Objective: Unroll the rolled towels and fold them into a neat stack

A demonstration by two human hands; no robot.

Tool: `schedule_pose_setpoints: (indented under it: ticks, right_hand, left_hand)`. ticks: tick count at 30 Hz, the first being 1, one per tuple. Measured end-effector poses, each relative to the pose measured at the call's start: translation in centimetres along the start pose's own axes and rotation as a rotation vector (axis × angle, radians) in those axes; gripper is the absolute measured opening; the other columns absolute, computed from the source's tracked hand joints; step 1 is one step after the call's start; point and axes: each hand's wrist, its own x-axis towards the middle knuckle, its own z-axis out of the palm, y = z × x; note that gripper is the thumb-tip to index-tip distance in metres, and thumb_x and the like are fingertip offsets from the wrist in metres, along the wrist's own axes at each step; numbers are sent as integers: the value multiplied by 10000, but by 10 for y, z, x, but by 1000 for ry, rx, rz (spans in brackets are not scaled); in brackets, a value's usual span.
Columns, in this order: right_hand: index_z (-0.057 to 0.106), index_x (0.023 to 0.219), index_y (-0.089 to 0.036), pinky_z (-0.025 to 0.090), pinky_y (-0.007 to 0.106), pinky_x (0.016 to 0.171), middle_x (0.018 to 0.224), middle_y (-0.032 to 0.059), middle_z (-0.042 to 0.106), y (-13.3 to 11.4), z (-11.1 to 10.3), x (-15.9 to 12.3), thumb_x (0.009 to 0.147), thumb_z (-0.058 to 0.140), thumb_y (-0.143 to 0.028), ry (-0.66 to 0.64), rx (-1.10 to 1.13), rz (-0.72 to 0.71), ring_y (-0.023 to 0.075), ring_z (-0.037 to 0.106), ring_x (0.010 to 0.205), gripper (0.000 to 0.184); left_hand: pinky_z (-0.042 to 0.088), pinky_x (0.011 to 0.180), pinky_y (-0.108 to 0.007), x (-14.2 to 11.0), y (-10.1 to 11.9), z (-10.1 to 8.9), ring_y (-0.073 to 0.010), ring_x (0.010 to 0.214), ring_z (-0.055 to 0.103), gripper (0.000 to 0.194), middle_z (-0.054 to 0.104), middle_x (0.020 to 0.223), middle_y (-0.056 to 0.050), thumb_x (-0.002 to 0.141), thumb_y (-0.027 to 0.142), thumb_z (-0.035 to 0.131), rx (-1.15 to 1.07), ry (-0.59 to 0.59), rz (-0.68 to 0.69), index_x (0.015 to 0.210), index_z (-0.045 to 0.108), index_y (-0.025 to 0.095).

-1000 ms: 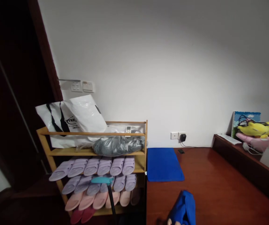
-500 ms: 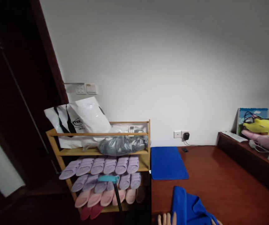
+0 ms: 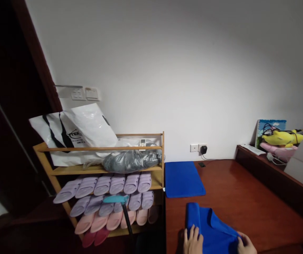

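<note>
A blue cloth [image 3: 215, 229] lies partly unfolded on the reddish-brown desk [image 3: 233, 197], a thick fold along its left side. My left hand [image 3: 193, 242] rests palm down on that fold, its fingers stretched out over the fabric. At the cloth's right edge my right hand [image 3: 246, 244] pinches the border between thumb and fingers. Farther back, a flat, neatly squared blue cloth [image 3: 184, 180] sits at the desk's left rear corner against the wall. The near part of the cloth in my hands is cut off by the frame's lower edge.
Left of the desk stands a wooden shoe rack [image 3: 106, 171] with rows of slippers, a white bag [image 3: 88, 127] and a remote [image 3: 142, 144] on top. A blue-headed pole [image 3: 126, 215] leans before it. A raised ledge [image 3: 257, 169] at right holds a yellow plush toy [image 3: 280, 137].
The bunched blue cloth has been spread open toward the right on the desk. Both hands have come into fuller view, the right one now at the cloth's right edge. The camera view has shifted slightly.
</note>
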Motion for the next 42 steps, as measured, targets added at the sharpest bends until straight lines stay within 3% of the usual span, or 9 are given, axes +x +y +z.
schedule_pose_setpoints:
  ticks: [3,8,14,16,19,25,30,36,42]
  right_hand:
    - [649,817,-243,478,384,677,768,105,696,-7,-4,13,671,458,-403,-18,17,-84,290,640,718,288]
    - [637,875,-256,462,394,626,828,115,695,-19,-2,24,710,443,-374,28,-84,-172,286,633,691,281]
    - [577,1139,-148,410,530,844,1257,216,540,-36,28,-4,796,334,-340,316,-466,-590,367,544,1062,462]
    - [570,1181,-171,386,494,936,1329,176,506,-45,49,-25,829,332,-381,203,-434,-777,325,496,1173,474]
    - [508,1276,-250,369,402,1006,1399,78,463,-52,76,-48,863,311,-392,-160,-401,-986,233,425,1275,478]
    - [400,1359,-275,277,507,1063,1465,68,362,-40,72,-35,844,350,-476,-173,-561,-864,265,345,1328,555]
    - [564,1215,-327,307,556,1021,1353,58,516,-31,49,-3,835,390,-411,-130,-668,-844,302,476,1210,426]
    - [501,1267,-374,316,574,988,1367,58,500,-12,38,31,827,395,-233,-78,-888,-854,323,427,1250,474]
    - [423,1299,-447,300,588,995,1407,22,454,5,32,57,810,399,-182,-85,-996,-839,310,388,1284,556]
  left_hand:
    - [48,1139,-481,-11,1,-24,-273,1385,190,649,356,1457,-143,594,293,566,95,5,-44,1223,532,133]
    - [35,1135,-443,-35,-25,-59,-247,1398,153,633,303,1486,-129,639,303,495,131,63,-153,1249,501,134]
    - [165,1123,-383,-40,-22,-69,-212,1403,136,523,134,1549,-38,646,204,473,123,174,-177,1165,540,205]
    - [188,1124,-345,-28,-4,-57,-186,1391,182,528,158,1545,5,663,166,447,66,207,-63,1179,532,232]
    - [158,1144,-335,-6,13,-29,-170,1382,212,560,274,1509,12,731,158,405,-39,132,126,1279,477,248]
    - [104,1142,-480,5,-19,0,-250,1381,219,628,264,1504,-9,750,321,507,-84,-29,183,1365,381,309]
    - [50,1128,-495,-14,-49,-22,-213,1385,209,630,249,1510,-34,735,338,493,72,-35,31,1356,394,300]
    - [48,1105,-557,-44,-71,-64,-260,1391,174,651,264,1499,-66,715,266,429,300,-78,-187,1363,394,220]
    - [38,1115,-554,-46,-43,-76,-309,1395,119,616,213,1494,-195,739,326,441,357,94,-208,1296,475,66]
